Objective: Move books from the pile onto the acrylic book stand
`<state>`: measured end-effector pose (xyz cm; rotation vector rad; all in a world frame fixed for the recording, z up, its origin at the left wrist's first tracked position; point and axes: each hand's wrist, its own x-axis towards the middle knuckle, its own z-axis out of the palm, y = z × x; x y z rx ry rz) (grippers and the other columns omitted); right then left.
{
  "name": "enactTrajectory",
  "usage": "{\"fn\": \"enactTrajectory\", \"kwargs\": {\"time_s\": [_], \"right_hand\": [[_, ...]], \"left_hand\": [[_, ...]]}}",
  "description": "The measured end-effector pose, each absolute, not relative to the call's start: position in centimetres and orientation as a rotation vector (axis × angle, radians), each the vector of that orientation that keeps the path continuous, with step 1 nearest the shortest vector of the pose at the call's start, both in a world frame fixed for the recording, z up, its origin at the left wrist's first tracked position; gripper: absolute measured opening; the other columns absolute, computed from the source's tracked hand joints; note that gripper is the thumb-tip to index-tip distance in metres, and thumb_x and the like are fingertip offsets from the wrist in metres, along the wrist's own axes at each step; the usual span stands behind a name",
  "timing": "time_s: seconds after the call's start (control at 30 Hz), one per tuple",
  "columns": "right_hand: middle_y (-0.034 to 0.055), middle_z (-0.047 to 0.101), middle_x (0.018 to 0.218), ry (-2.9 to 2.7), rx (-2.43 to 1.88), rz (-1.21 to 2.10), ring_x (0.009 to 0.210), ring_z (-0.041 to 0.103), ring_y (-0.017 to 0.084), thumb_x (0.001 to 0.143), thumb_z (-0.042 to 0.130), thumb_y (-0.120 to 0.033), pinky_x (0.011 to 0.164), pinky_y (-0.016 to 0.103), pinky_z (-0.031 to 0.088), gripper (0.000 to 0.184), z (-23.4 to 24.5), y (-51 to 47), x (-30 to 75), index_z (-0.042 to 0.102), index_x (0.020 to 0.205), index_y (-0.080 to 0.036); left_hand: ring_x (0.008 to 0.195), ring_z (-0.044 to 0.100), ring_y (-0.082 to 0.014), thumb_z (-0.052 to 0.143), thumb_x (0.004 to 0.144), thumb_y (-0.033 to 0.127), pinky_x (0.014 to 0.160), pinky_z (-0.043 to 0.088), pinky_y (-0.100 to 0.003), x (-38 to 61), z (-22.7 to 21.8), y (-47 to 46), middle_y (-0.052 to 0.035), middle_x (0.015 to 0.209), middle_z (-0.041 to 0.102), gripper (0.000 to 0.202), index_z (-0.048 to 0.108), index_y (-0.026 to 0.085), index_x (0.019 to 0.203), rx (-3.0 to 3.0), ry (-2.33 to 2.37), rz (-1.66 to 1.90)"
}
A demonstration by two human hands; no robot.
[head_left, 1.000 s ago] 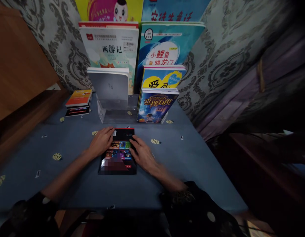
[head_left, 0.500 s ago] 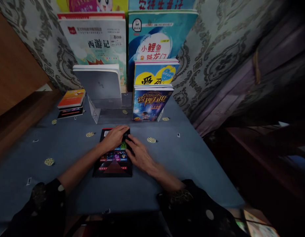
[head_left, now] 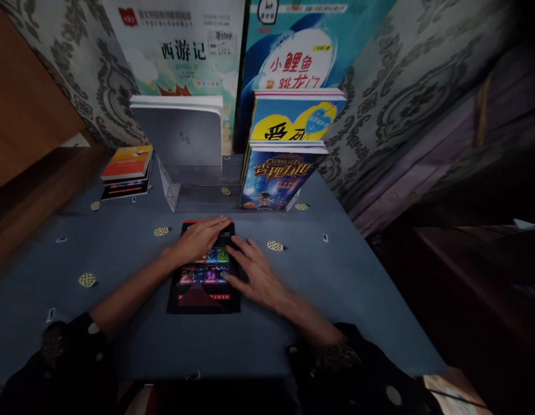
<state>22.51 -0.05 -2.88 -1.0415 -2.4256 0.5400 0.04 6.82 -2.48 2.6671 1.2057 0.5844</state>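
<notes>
The black book (head_left: 204, 297) is laid flat on the cloth (head_left: 345, 323), in front of the plastic rack (head_left: 198, 199), with both hands rested on it. The left hand (head_left: 200, 239) is stretched palm down across the book's upper part, its fingers held together and pointed toward the top right corner; its thumb cannot be made out. The left forearm is slanted in from the lower left. The right hand (head_left: 256, 274) is set at the book's right edge, its fingers parted and their tips laid on the cover; nothing is gripped by either hand. Both wrists are left bare by dark sleeves (head_left: 362, 363) dotted with pale spots. The book's glossy cover is printed with rows of small bright pictures, and its top edge is trimmed in red. The blue-grey cloth is patterned with yellow pineapples and small labels. The rack is made of clear plastic, and a smooth grey book (head_left: 181, 135) with rounded corners is held upright in it, left of a shiny dark blue book (head_left: 276, 178). A small stack of books (head_left: 127, 164) is placed farther left, near the curtain (head_left: 380, 115) covered in dark scrollwork.
</notes>
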Motion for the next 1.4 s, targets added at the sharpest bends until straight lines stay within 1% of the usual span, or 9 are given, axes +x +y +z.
{"fn": "enactTrajectory", "kwargs": {"time_s": [0.27,0.37,0.5,0.67,0.77,0.93,1.07,1.23,1.4], "right_hand": [[0.0214,0.031,0.162,-2.540,-1.028,0.499,0.151,0.028,0.036,0.092,0.055,-0.063,0.122,0.063,0.024,0.079,-2.7,-0.1,22.7,0.039,0.152,-0.015],[0.0179,0.025,0.165,-2.580,-1.001,0.526,0.152,0.023,0.037,0.087,0.060,-0.068,0.122,0.065,0.022,0.089,-2.5,0.0,22.8,0.031,0.156,-0.021],[0.0177,0.011,0.168,-2.660,-0.940,0.629,0.154,0.012,0.039,0.077,0.065,-0.076,0.122,0.067,0.016,0.107,-1.9,0.0,23.2,0.022,0.160,-0.024],[0.0153,0.003,0.169,-2.746,-0.825,0.748,0.155,0.003,0.039,0.070,0.075,-0.072,0.123,0.066,0.010,0.118,-1.4,-0.2,23.6,0.014,0.161,-0.028],[0.0135,0.001,0.169,-2.768,-0.814,0.779,0.155,0.000,0.039,0.070,0.080,-0.065,0.123,0.065,0.009,0.117,-1.2,-0.2,23.6,0.015,0.161,-0.029],[0.0120,0.000,0.169,-2.738,-0.820,0.808,0.155,0.000,0.039,0.075,0.079,-0.061,0.123,0.065,0.013,0.111,-1.4,-0.3,23.5,0.016,0.161,-0.030],[0.0095,0.000,0.170,-2.692,-0.825,0.818,0.155,0.002,0.038,0.081,0.073,-0.062,0.123,0.063,0.017,0.104,-1.7,-0.3,23.6,0.015,0.161,-0.031],[0.0114,0.000,0.170,-2.693,-0.817,0.823,0.155,0.001,0.037,0.080,0.069,-0.068,0.124,0.062,0.016,0.106,-2.3,-0.1,23.6,0.015,0.161,-0.027],[0.0112,0.002,0.170,-2.689,-0.826,0.795,0.155,0.001,0.036,0.080,0.070,-0.066,0.124,0.061,0.017,0.106,-2.7,0.0,23.5,0.015,0.161,-0.026]], "left_hand": [[0.136,0.053,-0.0208,0.036,0.102,0.024,0.115,0.043,-0.044,-5.4,-2.1,5.2,-0.0085,0.145,0.059,0.044,0.055,0.018,0.141,2.577,1.338,0.607],[0.137,0.052,-0.0213,0.035,0.103,0.028,0.115,0.043,-0.046,-7.1,-2.0,4.4,-0.0090,0.146,0.057,0.045,0.054,0.018,0.142,2.539,1.406,0.627],[0.136,0.053,-0.0222,0.034,0.104,0.033,0.115,0.042,-0.047,-8.3,-2.2,3.3,-0.0102,0.146,0.057,0.045,0.055,0.018,0.141,2.503,1.462,0.639],[0.132,0.057,-0.0236,0.038,0.103,0.039,0.115,0.043,-0.047,-8.5,-2.6,2.5,-0.0093,0.148,0.055,0.044,0.058,0.020,0.138,2.438,1.621,0.675],[0.127,0.060,-0.0240,0.039,0.103,0.041,0.112,0.046,-0.045,-8.3,-2.7,2.3,-0.0097,0.143,0.060,0.045,0.061,0.018,0.135,2.438,1.668,0.693],[0.124,0.063,-0.0248,0.038,0.103,0.042,0.109,0.049,-0.046,-8.1,-2.6,2.2,-0.0080,0.139,0.063,0.045,0.063,0.020,0.133,2.432,1.717,0.679],[0.127,0.060,-0.0254,0.035,0.103,0.042,0.111,0.047,-0.047,-8.0,-2.5,2.1,-0.0094,0.142,0.061,0.048,0.061,0.017,0.135,2.414,1.739,0.676],[0.134,0.055,-0.0253,0.033,0.103,0.043,0.117,0.041,-0.049,-7.8,-2.2,0.6,-0.0099,0.147,0.056,0.050,0.057,0.017,0.139,2.395,1.743,0.626],[0.134,0.055,-0.0256,0.035,0.103,0.046,0.117,0.042,-0.049,-7.2,-1.5,-2.7,-0.0093,0.148,0.055,0.051,0.057,0.017,0.139,2.361,1.719,0.633]]}}
